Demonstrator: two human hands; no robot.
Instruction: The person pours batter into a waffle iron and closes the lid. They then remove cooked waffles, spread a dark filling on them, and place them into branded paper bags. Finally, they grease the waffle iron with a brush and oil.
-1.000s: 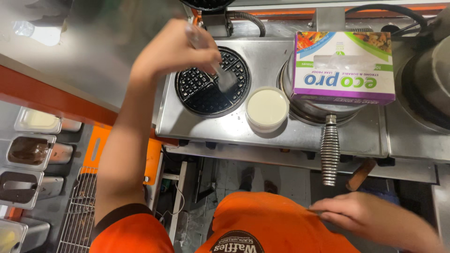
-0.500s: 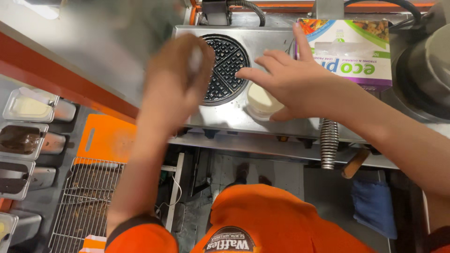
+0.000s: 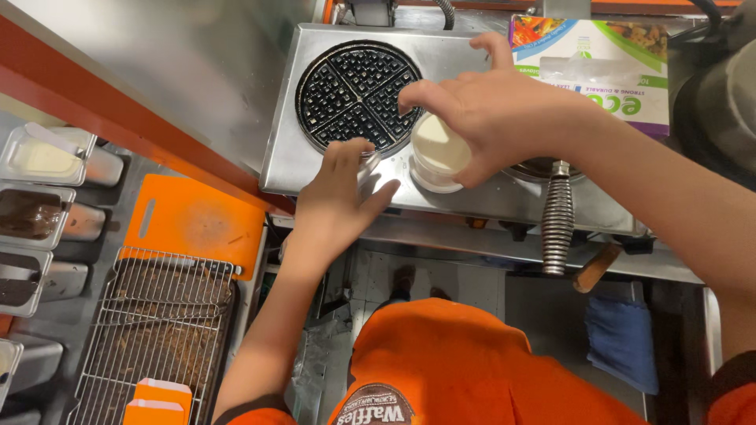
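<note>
Left hand [image 3: 339,197] dropped from iron [image 3: 358,96] to steel edge, fingers loose; right hand [image 3: 488,110] grips white cup [image 3: 438,151]. Green-white box [image 3: 602,59] upper right.

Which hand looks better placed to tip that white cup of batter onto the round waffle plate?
Probably the right hand: it already grips the white cup at the edge of the waffle plate. The left hand rests lower on the machine's steel top, touching a small shiny object I cannot identify.
</note>
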